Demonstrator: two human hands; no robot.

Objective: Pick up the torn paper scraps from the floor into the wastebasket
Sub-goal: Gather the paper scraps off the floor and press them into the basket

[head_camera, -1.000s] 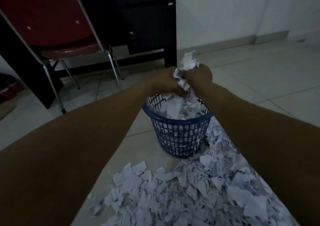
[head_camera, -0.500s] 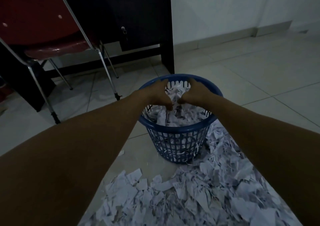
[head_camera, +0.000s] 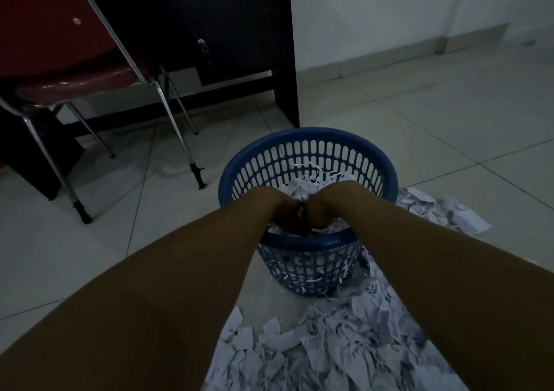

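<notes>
Head view: left hand and right hand down inside blue wastebasket, knuckles side by side, pressing into scraps in the basket; fingers buried in paper and shadow, so can't tell whether spread, curled or pinching anything; a second ago same hands up above the rim clutching a wad of paper, half a second ago at rim level; wad now gone from view, so load judged delivered and being tamped down; basket looks about two-thirds full, paper showing through the side slots; task far from done: big heap of floor scraps just in front of the basket, touching its base, and a smaller patch of scraps beside it on the right; next likely step: pull hands out, scoop another double handful from the near heap; risk: basket may fill before the floor pile is gone, hence the compacting; light basket could tip if pressed off-centre; red chair and dark desk behind, well apart from the work.
</notes>
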